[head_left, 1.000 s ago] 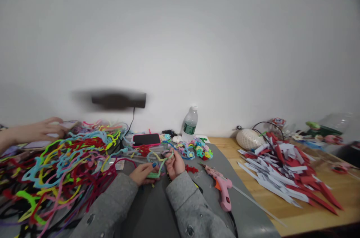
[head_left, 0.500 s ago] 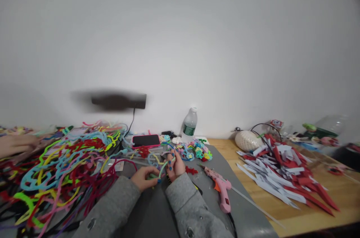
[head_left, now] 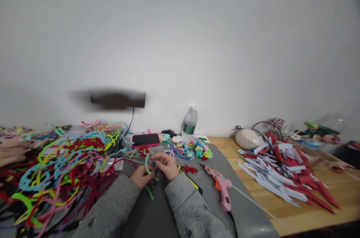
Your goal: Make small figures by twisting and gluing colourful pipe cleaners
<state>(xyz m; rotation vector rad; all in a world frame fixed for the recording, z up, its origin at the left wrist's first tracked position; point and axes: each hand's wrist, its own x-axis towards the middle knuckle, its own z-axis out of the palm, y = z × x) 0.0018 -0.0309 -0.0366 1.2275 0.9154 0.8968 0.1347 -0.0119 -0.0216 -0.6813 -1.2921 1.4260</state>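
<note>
Both my hands meet over the grey mat [head_left: 149, 219] at the middle. A light green pipe cleaner [head_left: 147, 163] is pinched in my left hand [head_left: 141, 176], curving up in a loop, with a darker green end [head_left: 149, 193] hanging below. My right hand [head_left: 165, 164] closes its fingers on the same pipe cleaner from the right, fingertips against the left hand's. Just right of the hands lie a small red pipe-cleaner piece [head_left: 189, 169] and a yellow-and-black tool [head_left: 194, 183], partly hidden by my sleeve.
A large tangle of coloured pipe cleaners [head_left: 64, 170] covers the left side, with another person's hand [head_left: 11, 151] beyond. Behind are a phone [head_left: 145, 139] and water bottle [head_left: 190, 122]. A pink glue gun [head_left: 221, 187] lies right, before red and white paper strips [head_left: 281, 174].
My right hand has come down and left to meet my left hand. The green pipe cleaner now loops upward. The other person's hand at the far left has shifted.
</note>
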